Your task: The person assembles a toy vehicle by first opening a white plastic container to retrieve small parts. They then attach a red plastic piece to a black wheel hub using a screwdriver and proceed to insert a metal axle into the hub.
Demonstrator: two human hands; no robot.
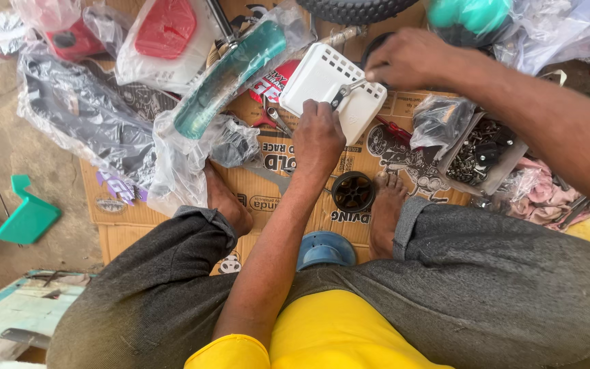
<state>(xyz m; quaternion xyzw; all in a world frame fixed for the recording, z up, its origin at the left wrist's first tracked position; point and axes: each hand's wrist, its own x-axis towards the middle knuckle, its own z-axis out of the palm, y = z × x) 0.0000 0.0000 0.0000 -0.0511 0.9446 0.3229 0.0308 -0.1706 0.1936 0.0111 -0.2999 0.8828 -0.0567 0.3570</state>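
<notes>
White plastic basket (322, 85) lay tilted on flattened printed cardboard (268, 195), slotted face up, just past the knees and roughly centre of view. Largest item around: cardboard sheet, spread over bare ground and carrying everything else. Next, grey-black part in clear plastic bag (80, 113), far left on the cardboard. Then teal mudguard (230, 72), also bagged, lying diagonally just left of the basket, one end touching the basket's corner region. Red-and-white part in bag (165, 31) above that. Open box of dark screws and fasteners (479, 154) to the right of the basket, near the right forearm. Teal plastic bracket (18, 215) well apart on the ground at far left. Blue round cap (326, 249) between the legs, black small wheel (353, 191) just beyond it, beside the right foot. Red-handled pliers (271, 119) just left of the left hand. Left hand (319, 137) closed around a small metal spanner (345, 92), tool head set against the basket's face. Right hand (408, 58) pressed on the basket's upper right edge, fingers curled over the rim, holding it in place.
</notes>
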